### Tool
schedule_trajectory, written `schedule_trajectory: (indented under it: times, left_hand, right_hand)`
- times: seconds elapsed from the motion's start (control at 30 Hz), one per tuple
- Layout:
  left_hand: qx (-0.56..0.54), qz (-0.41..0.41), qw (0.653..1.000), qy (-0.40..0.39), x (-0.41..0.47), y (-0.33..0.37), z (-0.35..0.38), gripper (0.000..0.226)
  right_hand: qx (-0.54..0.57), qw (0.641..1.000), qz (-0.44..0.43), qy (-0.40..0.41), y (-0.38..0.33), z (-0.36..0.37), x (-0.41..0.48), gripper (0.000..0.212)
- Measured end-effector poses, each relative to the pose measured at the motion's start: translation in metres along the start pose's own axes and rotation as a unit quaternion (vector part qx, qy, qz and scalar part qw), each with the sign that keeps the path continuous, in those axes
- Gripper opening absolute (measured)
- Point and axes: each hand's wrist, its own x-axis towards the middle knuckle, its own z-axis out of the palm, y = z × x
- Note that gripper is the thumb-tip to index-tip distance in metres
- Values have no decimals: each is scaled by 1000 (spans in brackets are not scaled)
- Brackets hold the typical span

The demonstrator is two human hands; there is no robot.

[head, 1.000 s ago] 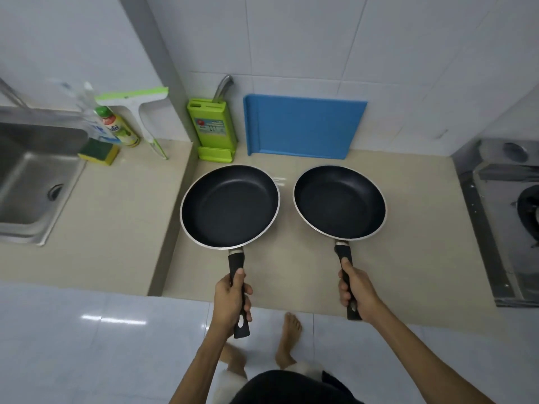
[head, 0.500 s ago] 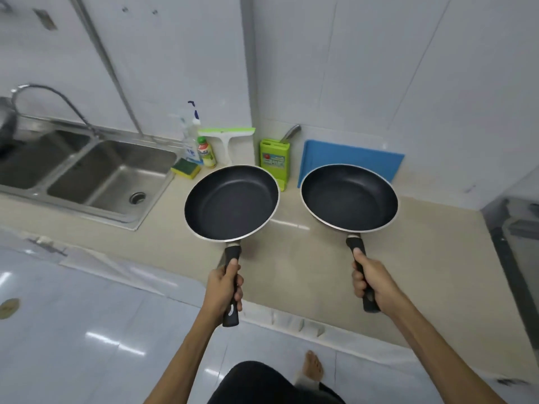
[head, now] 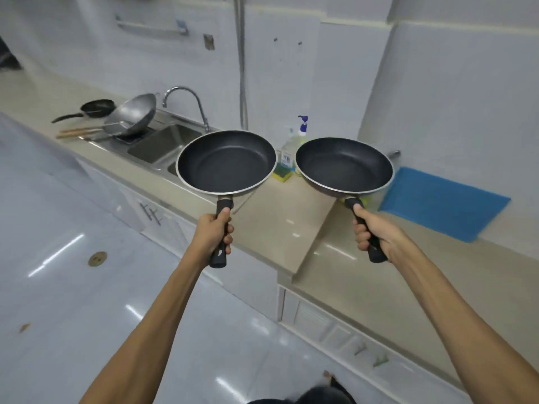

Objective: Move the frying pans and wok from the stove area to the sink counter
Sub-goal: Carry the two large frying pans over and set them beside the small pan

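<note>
Now, your hands and pans look like this:
Left hand: your left hand (head: 212, 234) is wrapped tight around the black handle of the left frying pan (head: 227, 161).
Right hand: your right hand (head: 374, 235) is closed tight on the black handle of the right frying pan (head: 344, 166).
Left pan place: you hold it up in the air, over the near edge of the sink (head: 163, 142).
Right pan place: you hold it up in the air too, over the counter (head: 291, 217), just right of the left pan. The two pans are close but not touching.
Wok: the grey wok (head: 132, 113) leans tilted at the far left end of the sink.
Small pan: a small black pan (head: 97, 107) sits on the counter far left, just past the wok.
Tap: the curved tap (head: 186, 103) stands behind the sink.
Soap: a soap bottle (head: 293, 144) and a yellow sponge (head: 281, 172) show between your two pans.
Blue board: a blue board (head: 443, 204) leans on the wall at the right.
</note>
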Motion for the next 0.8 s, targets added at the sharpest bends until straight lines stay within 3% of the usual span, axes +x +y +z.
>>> schedule_trajectory:
  times: [0.4, 0.8]
  left_hand:
    - [-43, 10, 991, 125, 42, 13, -133, 29]
    - [-42, -22, 976, 215, 179, 19, -249, 32]
  right_hand:
    - [-77, 991, 4, -111, -44, 177, 65, 44]
    - [-145, 974, 29, -170, -103, 352, 215, 42]
